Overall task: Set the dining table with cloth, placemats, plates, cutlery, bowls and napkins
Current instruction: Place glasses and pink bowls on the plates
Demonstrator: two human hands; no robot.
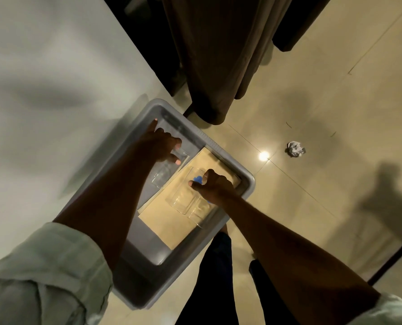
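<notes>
As hands grip them: clear glasses (186, 195).

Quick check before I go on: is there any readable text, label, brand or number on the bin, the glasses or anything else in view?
None can be read.
Grey bin: no label shows.
Clear glasses, in the left hand and the right hand: unmarked.
Crumpled paper on the floor: dark marks, too small and blurred to read.
</notes>
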